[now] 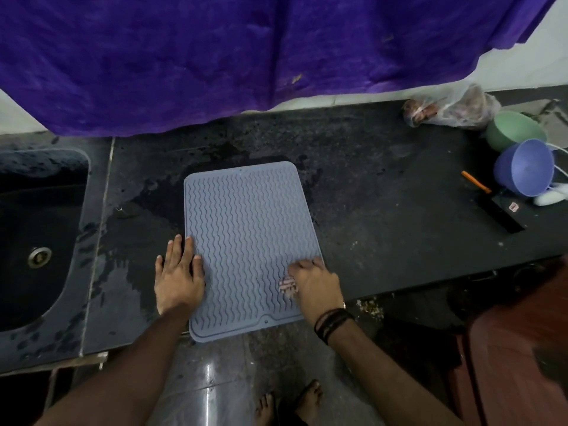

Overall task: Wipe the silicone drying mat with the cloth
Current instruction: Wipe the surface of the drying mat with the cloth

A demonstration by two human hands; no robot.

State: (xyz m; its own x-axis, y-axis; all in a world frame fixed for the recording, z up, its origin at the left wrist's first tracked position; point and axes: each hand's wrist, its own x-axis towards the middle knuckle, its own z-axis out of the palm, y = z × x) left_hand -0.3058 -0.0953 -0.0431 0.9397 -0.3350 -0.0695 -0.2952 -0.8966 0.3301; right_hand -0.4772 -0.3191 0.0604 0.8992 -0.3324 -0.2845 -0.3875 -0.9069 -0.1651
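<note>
A grey-blue silicone drying mat (246,229) with wavy ridges lies flat on the dark counter, its near end hanging slightly over the counter's front edge. My left hand (178,276) rests flat, fingers spread, on the mat's left edge and the counter beside it. My right hand (316,284) presses down on the mat's near right part, closed on a small bunched cloth (288,286). Only a pale striped bit of the cloth shows under the palm.
A dark sink (37,229) with a metal drain sits at the left. At the right stand a green bowl (513,130), a blue bowl (525,172), a plastic bag (451,109) and a black tool with an orange handle (498,207). Purple fabric (246,56) hangs behind. The counter has wet patches.
</note>
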